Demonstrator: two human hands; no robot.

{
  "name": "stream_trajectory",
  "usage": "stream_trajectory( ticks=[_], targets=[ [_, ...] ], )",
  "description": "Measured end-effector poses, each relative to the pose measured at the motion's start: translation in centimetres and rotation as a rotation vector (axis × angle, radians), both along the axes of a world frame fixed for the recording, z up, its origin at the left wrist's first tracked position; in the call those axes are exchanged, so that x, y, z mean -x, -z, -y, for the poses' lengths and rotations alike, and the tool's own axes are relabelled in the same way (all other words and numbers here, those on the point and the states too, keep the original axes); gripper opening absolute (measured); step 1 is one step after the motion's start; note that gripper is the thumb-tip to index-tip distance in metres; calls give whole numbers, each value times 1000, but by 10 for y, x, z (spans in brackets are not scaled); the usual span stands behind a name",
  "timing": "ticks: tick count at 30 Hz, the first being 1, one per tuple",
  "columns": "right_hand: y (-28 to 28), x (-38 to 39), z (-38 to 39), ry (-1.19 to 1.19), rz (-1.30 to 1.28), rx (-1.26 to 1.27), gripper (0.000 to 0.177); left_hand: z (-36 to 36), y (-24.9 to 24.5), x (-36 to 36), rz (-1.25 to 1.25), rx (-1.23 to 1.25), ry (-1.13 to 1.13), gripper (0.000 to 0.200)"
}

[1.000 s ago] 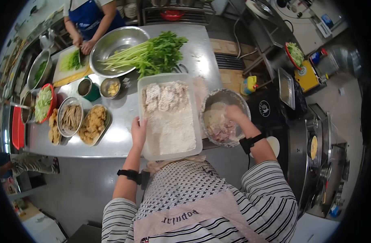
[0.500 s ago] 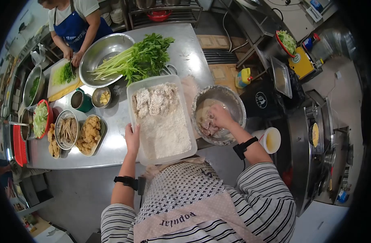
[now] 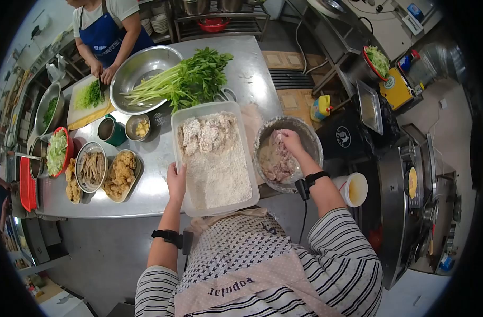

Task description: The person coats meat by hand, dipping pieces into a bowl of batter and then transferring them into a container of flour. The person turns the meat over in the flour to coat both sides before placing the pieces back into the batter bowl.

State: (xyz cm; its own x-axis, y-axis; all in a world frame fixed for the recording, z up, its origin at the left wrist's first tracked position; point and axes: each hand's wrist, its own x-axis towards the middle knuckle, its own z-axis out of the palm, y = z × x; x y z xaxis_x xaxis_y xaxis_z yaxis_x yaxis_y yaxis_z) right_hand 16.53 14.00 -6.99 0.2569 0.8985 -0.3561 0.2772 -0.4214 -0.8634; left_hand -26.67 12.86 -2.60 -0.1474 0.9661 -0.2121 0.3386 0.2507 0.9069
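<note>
1. Two hands are working around the white plastic tray (image 3: 221,210), which sits on the steel table (image 3: 157,158) right in front of the person.
2. The left hand (image 3: 176,179) lies against the tray's left rim, fingers stretched out side by side, thumb tucked close, gripping nothing.
3. Just right of the tray, and touching it, is the metal bowl (image 3: 313,140). The right hand (image 3: 291,141) is down inside it, fingers bunched together on a pale piece of the wet meat (image 3: 276,161).
4. In the tray, white crumb (image 3: 220,177) covers the near half and coated pieces (image 3: 205,133) are lined up at the far end.
5. Left of the tray are plates of fried food (image 3: 120,174), with a green mug (image 3: 112,130) just beyond them.
6. Beyond the tray, leafy greens (image 3: 191,76) spill out of a big steel bowl (image 3: 138,61).
7. Far left beyond the tray, a co-worker in a blue apron (image 3: 107,34) has both hands on a cutting board (image 3: 88,105). What those hands hold is too small to tell.
</note>
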Motion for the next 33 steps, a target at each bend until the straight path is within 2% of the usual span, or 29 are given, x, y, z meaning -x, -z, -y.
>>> stream_trajectory(
  ticks=[1, 2, 4, 8, 10, 11, 13, 17, 19, 23, 25, 26, 28, 32, 33],
  targets=[
    [5, 1, 0, -35, 166, -119, 29, 0, 0, 0, -9, 0, -4, 38],
    [10, 1, 4, -36, 166, -119, 29, 0, 0, 1, -9, 0, -5, 38],
    [-20, 24, 12, -198, 370, -147, 46, 0, -1, 1, -21, 25, 2, 38],
    [-30, 35, 9, -250, 409, -19, 50, 0, 1, 2, 0, 44, 3, 37],
    [-13, 33, 8, -319, 756, -266, 41, 0, 2, 2, -13, 24, 27, 38],
    [-7, 30, 7, -319, 756, -266, 41, 0, 1, 2, -13, 24, 27, 38],
    [-3, 29, 5, -396, 845, -263, 30, -1, 0, 2, -29, 14, 34, 39],
    [-10, 27, 9, -324, 789, -166, 18, 0, 2, 3, -33, 39, 10, 39],
    [-20, 32, 18, -301, 1037, -332, 15, 0, 3, 3, -19, 32, 16, 39],
    [-19, 17, 14, -239, 843, -375, 17, 0, 3, 4, -38, 43, 11, 40],
    [-28, 2, 3, -143, 453, -161, 18, 0, 3, 3, -54, 25, 23, 39],
    [-26, -4, -1, -143, 454, -160, 18, 0, 1, 3, -53, 26, 23, 39],
    [-16, -15, -6, 59, 107, -5, 21, 1, -11, -1, -29, 50, 4, 39],
    [-32, -7, -3, 157, 90, -19, 23, 0, -1, 1, -45, 57, 7, 39],
    [-36, -2, -3, 187, 119, 35, 19, 0, 0, 2, -38, 57, 12, 39]
  ],
)
